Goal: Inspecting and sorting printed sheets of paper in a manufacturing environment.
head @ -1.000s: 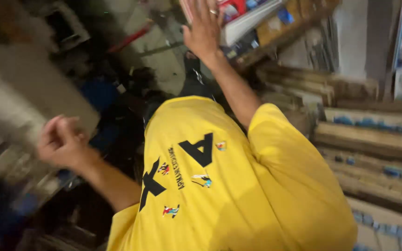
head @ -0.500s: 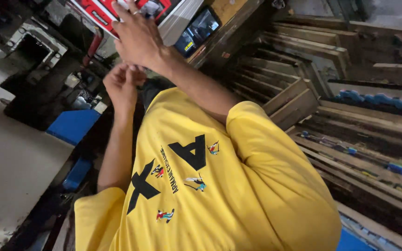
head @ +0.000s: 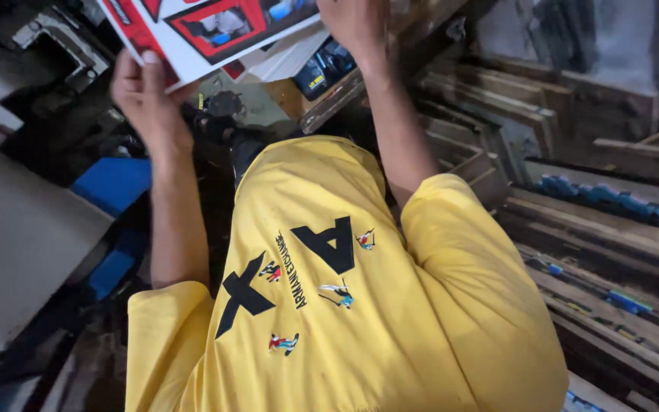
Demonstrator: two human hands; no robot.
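Both hands have risen: left hand [head: 146,99] fingers pinch the red-and-white printed cardboard sheet [head: 200,30]; right hand [head: 356,27] grips its far edge, fingers unclear. Lifting it clear seems underway.

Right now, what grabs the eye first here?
The yellow shirt fills the lower middle. Above it, the left hand grips the near edge of a red-and-white printed sheet at top left, and the right hand reaches to the stack at top centre. Stacked wooden frames line the right side.
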